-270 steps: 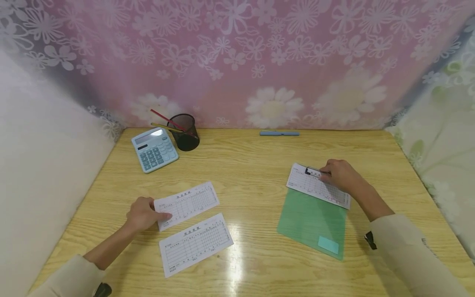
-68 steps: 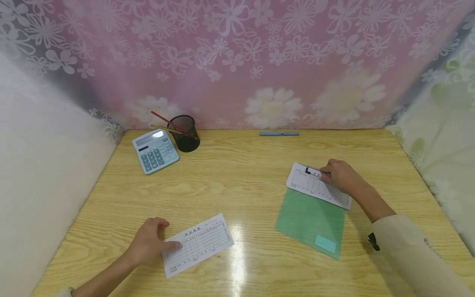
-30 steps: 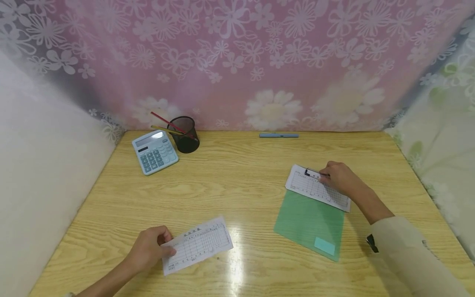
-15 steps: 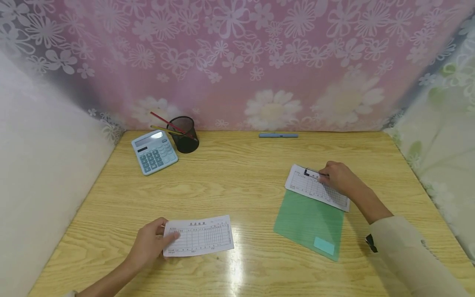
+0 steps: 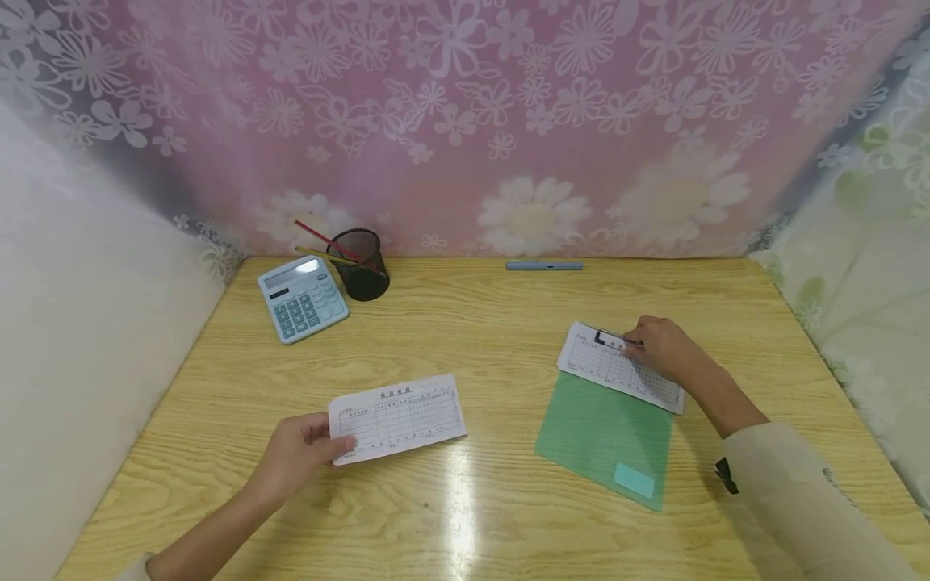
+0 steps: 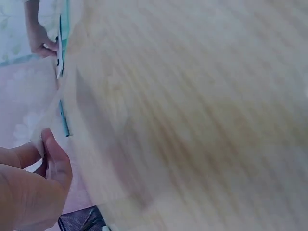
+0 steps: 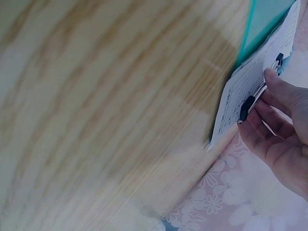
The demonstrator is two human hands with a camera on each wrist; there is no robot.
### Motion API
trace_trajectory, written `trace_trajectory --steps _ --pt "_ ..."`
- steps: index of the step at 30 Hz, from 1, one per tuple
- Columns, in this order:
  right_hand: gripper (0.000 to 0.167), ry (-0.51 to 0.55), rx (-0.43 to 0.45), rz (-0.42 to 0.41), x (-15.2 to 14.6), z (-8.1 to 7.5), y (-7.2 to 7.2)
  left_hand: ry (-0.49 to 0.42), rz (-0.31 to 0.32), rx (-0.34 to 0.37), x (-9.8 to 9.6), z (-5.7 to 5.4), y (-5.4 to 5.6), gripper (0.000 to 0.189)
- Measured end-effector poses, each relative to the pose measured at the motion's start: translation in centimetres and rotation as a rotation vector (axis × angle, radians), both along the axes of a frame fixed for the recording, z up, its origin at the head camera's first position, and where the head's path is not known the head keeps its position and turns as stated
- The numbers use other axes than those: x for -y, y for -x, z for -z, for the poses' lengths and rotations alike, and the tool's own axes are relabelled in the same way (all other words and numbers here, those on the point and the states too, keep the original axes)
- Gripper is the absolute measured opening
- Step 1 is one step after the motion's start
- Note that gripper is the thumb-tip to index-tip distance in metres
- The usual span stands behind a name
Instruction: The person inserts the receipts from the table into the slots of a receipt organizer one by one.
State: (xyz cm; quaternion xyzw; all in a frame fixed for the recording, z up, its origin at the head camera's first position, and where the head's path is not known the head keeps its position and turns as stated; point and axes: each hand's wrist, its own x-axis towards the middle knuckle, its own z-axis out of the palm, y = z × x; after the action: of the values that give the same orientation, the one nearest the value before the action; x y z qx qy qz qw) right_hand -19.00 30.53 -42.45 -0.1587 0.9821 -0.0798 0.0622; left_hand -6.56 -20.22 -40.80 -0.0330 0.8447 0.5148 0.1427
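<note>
My left hand (image 5: 294,456) pinches the left end of a printed receipt slip (image 5: 403,420), raised off the table. In the left wrist view the fingers of that hand (image 6: 45,178) meet at the slip's edge, and its shadow falls on the wood. At the right lies a green clipboard (image 5: 606,436) with a light blue label (image 5: 634,481). Several receipt slips (image 5: 617,369) lie across its top, under the metal clip (image 5: 600,337). My right hand (image 5: 664,347) grips this clip, thumb in front, as the right wrist view shows with the hand (image 7: 284,122) around the black-ended clip (image 7: 247,108).
A blue calculator (image 5: 303,300) stands at the back left beside a black mesh pen cup (image 5: 366,278) holding a red and a yellow pencil. A blue pen (image 5: 545,265) lies along the back edge of the wooden table (image 5: 479,323). Floral cloth (image 5: 436,121) hangs behind.
Earlier my left hand brought one receipt slip over to the clipboard's pile. It has since picked up the remaining slip from the table and moved it up and forward. My right hand stays at the clip.
</note>
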Motion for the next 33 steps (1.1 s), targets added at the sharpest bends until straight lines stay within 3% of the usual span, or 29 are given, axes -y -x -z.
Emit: trace_trajectory --steps 7,13,20,27,33 --pt "0.032 0.004 0.004 0.0 0.1 0.0 -0.1 0.073 -0.025 -0.071 -0.8 -1.4 2.2 0.022" --pt "0.032 0.009 -0.006 -0.007 -0.1 0.0 -0.2 -0.039 -0.029 -0.111 -2.9 -2.5 4.7 0.023" --pt "0.032 -0.027 -0.013 -0.023 -0.2 -0.1 0.0 -0.248 -0.002 -0.04 -7.1 -1.4 7.0 0.021" --pt "0.032 -0.026 -0.017 -0.022 -0.1 -0.3 0.0 -0.315 0.081 0.019 -12.7 -0.7 9.2 0.016" --pt "0.033 -0.004 -0.026 -0.044 -0.2 -0.2 0.2 -0.342 0.163 0.131 -17.6 0.5 11.0 0.016"
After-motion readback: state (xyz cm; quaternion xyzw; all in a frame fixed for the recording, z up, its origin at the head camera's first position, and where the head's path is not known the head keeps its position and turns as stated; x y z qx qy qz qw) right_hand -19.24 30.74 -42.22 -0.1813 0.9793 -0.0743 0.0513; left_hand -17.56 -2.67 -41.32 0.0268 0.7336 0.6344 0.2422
